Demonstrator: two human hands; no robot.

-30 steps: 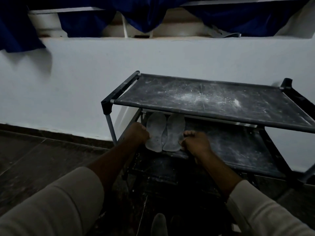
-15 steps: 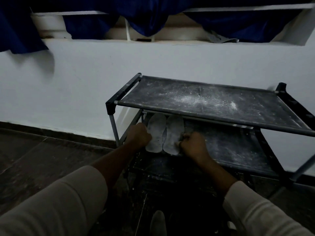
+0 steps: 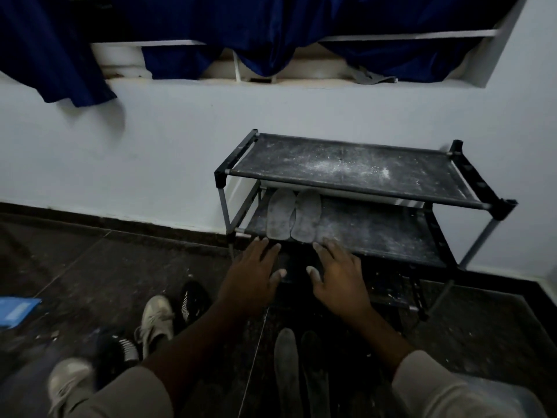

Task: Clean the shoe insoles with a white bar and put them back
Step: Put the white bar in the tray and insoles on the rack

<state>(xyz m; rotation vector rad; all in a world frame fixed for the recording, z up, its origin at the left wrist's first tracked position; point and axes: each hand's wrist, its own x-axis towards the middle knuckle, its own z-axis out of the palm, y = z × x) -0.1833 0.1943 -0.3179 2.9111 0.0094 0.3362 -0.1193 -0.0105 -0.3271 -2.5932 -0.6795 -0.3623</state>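
Observation:
Two pale grey insoles lie side by side on the middle shelf of a black shoe rack: the left insole and the right insole. My left hand hovers in front of the shelf's edge with fingers spread, holding nothing. My right hand is beside it, also spread and empty, just short of the insoles. Two more insoles, a grey one and a darker one, lie on the floor between my arms. No white bar is visible.
The rack's top shelf is dusted with white powder. Several shoes lie on the dark floor at lower left: a pale sneaker, a black one. A blue object sits at the far left. Blue cloth hangs above the white wall.
Both hands have let go of the insoles on the middle shelf and drawn back toward me with fingers spread. The camera has pulled back and up, bringing the floor and shoes into view.

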